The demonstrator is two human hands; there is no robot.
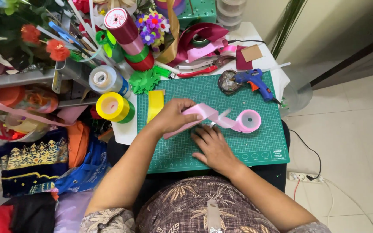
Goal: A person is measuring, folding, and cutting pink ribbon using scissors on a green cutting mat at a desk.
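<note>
A glossy pink satin ribbon (203, 113), unrolled from its spool (248, 121) on the green cutting mat (238, 146), is gripped by the left hand (174, 115); the right hand (212, 146) is laid flat, fingers spread, beside it.

A small white surface (281, 80) carries a green cutting mat (238, 149), and on the mat lie a pink ribbon roll (248, 121), a yellow ribbon strip (154, 104), a blue glue gun (254, 81) and a green paper flower (144, 81).
</note>
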